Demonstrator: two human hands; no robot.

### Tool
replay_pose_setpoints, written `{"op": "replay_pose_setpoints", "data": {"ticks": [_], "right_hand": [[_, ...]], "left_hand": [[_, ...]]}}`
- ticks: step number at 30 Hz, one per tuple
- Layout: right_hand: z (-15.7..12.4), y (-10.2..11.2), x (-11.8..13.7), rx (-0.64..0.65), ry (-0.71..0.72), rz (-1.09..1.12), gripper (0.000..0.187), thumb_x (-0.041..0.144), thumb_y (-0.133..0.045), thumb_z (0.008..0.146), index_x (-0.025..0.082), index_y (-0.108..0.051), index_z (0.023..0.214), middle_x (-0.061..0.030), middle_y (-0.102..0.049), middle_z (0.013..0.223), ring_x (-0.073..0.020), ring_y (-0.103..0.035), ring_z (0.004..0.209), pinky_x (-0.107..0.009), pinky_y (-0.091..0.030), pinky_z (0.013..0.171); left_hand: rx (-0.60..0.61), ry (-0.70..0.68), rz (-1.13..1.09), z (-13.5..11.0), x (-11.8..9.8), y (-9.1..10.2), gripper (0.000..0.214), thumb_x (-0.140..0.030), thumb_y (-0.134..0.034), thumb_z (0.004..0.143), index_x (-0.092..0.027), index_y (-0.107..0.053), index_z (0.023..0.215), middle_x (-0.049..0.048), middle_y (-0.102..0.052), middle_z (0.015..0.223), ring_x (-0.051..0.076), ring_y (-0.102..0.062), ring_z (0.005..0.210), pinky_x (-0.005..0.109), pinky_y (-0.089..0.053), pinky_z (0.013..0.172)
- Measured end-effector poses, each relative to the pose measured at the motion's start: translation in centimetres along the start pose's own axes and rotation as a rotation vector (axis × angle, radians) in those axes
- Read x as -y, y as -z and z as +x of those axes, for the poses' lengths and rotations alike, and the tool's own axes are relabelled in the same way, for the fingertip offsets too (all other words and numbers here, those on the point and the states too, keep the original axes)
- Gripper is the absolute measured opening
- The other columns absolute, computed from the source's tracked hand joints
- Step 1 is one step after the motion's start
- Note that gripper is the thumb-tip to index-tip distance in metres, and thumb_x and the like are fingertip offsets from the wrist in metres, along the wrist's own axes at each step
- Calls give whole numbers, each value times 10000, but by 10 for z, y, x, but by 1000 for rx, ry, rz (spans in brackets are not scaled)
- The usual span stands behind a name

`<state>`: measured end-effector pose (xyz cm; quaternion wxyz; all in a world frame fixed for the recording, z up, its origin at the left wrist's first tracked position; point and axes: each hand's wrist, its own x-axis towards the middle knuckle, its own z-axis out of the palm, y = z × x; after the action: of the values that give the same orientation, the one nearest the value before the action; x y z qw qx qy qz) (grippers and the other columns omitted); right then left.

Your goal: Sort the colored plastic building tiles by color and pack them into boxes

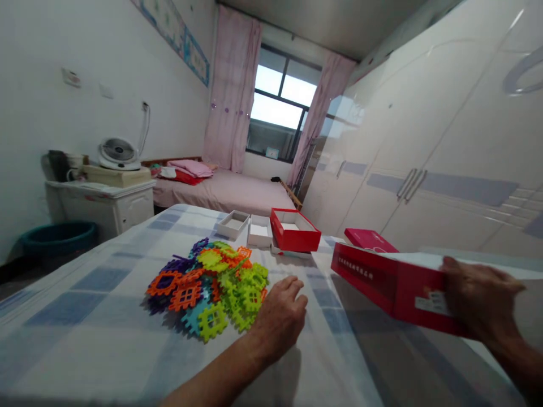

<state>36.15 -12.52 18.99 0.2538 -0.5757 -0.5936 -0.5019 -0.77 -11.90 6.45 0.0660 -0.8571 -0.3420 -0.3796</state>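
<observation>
My right hand grips the end of a red box with pale printing on its side. The box is held tilted at the right, and its inside is mostly hidden from this angle. My left hand hovers low over the bedding, its fingers loosely bent and apart, with nothing visible in them. Just left of it lies a heap of plastic interlocking building pieces in green, orange, purple and blue, square with notched edges.
Behind the heap stand a grey-white open box, a white box and a red-sided box. A flat red lid lies beyond the held box. Checked cloth covers the surface. White wardrobes line the right side.
</observation>
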Motion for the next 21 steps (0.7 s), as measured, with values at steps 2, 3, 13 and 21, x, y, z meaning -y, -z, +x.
{"op": "replay_pose_setpoints", "data": {"ticks": [2,3,13,21], "right_hand": [[-13,-19,3,-52,8,-20,461,421,-264,871,220,-582,604,-84,-651,584,-236,-585,604,-410,-343,736],[-17,-28,6,-73,3,-22,435,395,-281,872,216,-569,600,-86,-654,589,-237,-583,602,-416,-341,751],[3,-115,54,-19,-101,99,268,266,-377,856,196,-536,653,-55,-653,693,-218,-537,735,-433,-256,908],[10,-189,78,-11,-106,227,250,267,-372,849,203,-548,683,-44,-644,720,-223,-518,778,-443,-242,925]], "left_hand": [[56,-36,-10,15,-6,-12,128,-122,-550,810,-128,-652,886,137,-611,1178,249,-500,1198,412,-440,1009],[82,-49,-11,21,-8,-19,121,-129,-558,808,-124,-657,877,139,-613,1172,250,-508,1189,407,-441,1008],[43,-102,11,11,11,-103,67,-136,-589,786,-149,-655,782,96,-640,1141,239,-519,1196,353,-460,1001],[-61,-211,65,1,37,-133,67,-207,-591,789,-164,-628,754,110,-664,1076,261,-560,1139,367,-512,928]]}}
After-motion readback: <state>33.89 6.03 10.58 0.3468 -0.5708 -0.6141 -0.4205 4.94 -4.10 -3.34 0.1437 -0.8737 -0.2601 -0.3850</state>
